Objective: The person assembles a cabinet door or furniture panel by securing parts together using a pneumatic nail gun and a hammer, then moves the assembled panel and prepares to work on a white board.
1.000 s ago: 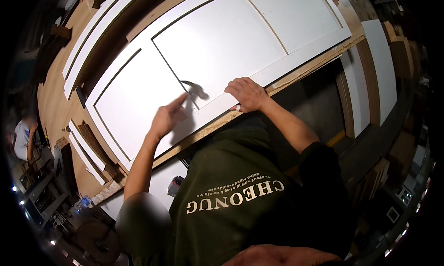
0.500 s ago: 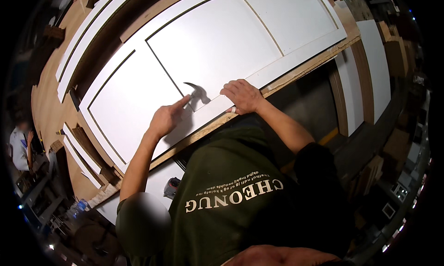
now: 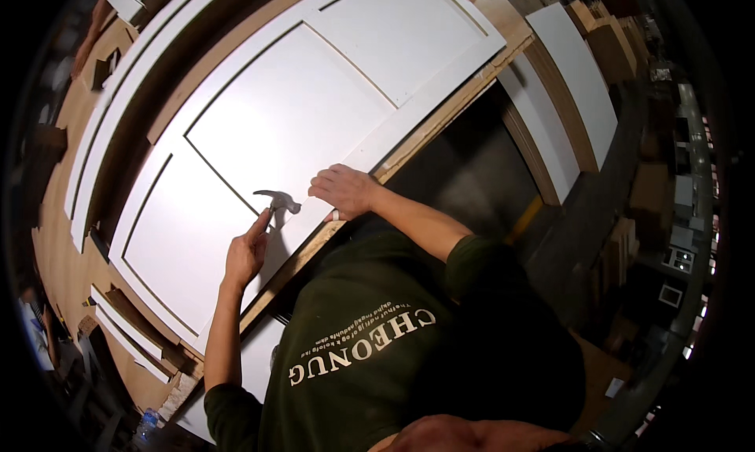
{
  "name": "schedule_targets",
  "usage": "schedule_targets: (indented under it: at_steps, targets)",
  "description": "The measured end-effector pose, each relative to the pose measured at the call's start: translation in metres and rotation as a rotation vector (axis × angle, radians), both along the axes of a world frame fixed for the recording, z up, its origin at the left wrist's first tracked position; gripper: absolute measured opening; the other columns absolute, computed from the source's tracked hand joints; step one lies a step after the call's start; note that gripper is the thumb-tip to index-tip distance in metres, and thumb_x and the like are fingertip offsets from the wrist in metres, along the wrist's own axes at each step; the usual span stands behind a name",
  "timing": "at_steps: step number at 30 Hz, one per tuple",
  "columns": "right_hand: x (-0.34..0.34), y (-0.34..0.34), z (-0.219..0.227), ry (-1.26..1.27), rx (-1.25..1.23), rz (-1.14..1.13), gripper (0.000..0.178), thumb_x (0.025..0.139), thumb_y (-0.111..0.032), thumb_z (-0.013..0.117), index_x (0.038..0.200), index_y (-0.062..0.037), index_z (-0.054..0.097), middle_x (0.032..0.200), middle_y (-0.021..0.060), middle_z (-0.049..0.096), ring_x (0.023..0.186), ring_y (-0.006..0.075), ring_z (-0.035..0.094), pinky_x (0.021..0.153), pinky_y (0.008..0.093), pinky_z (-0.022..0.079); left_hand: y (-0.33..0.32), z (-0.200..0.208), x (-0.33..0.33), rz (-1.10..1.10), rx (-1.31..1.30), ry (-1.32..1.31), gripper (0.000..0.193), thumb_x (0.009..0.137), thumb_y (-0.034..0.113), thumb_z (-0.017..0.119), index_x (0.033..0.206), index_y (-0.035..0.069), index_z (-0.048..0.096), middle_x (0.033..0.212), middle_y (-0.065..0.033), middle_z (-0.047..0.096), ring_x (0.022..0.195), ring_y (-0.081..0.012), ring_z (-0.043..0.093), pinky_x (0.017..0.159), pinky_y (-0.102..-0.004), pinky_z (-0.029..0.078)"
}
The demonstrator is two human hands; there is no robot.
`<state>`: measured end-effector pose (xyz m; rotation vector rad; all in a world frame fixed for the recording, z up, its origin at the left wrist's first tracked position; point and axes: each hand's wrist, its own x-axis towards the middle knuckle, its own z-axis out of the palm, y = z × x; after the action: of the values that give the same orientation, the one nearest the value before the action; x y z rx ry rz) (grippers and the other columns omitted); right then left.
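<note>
Left hand (image 3: 246,257) wraps its fingers around a claw hammer (image 3: 281,201), index finger pointing toward its head, over the near side of a white panel (image 3: 267,114) on a wooden desk (image 3: 55,251); right hand (image 3: 344,191) drapes close-set fingers over the near border (image 3: 425,104), whether pinching unclear; that border looks flush; dark grooves (image 3: 220,174) show elsewhere; what remains is unclear.

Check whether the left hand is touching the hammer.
Touching. The head view shows the left hand curled around the hammer, index finger extended along it toward the metal end.
</note>
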<state>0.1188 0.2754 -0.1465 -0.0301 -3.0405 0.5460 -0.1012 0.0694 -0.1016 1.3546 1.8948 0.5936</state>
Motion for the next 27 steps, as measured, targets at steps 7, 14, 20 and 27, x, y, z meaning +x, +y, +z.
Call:
schedule_targets:
  at_steps: [7,14,20,27]
  targets:
    - [0.004,0.0,0.004,0.034,-0.206,-0.087,0.06,0.072,-0.039,0.073,0.12,-0.0096,0.052,0.119,0.0122,0.053,0.116,0.0303,0.047,0.1,0.0432,0.035,-0.045,0.029,-0.013,0.669,-0.027,-0.429,0.038,0.096,0.016,0.051,0.134,0.01,0.048,0.066,-0.0029,0.056,0.056,-0.0097,0.049,0.053,-0.0255,0.042]
    - [-0.067,-0.081,0.037,-0.007,-0.299,0.137,0.085,0.068,-0.043,0.076,0.137,-0.0093,0.039,0.139,0.0081,0.043,0.133,0.0255,0.035,0.113,0.0462,0.023,-0.169,0.036,-0.054,0.923,-0.22,-0.21,0.026,0.094,0.014,0.052,0.117,0.005,0.057,0.064,-0.0034,0.058,0.049,-0.0078,0.048,0.044,-0.0239,0.039]
    - [-0.098,-0.134,0.021,-0.023,-0.205,0.253,0.059,0.072,-0.036,0.074,0.118,-0.0052,0.052,0.116,0.0097,0.053,0.121,0.0257,0.044,0.109,0.0437,0.028,-0.2,-0.005,-0.069,0.925,-0.235,0.147,0.028,0.089,0.021,0.06,0.116,0.013,0.064,0.077,-0.0115,0.069,0.065,-0.0169,0.063,0.063,-0.0312,0.05]
    - [-0.1,-0.135,0.028,-0.025,-0.152,0.237,0.054,0.074,-0.032,0.071,0.117,-0.0058,0.051,0.107,0.0101,0.052,0.107,0.0261,0.048,0.099,0.0404,0.034,-0.171,0.019,-0.082,0.524,-0.315,0.216,0.028,0.089,0.026,0.059,0.115,0.017,0.063,0.08,-0.0146,0.067,0.075,-0.033,0.065,0.069,-0.0421,0.049]
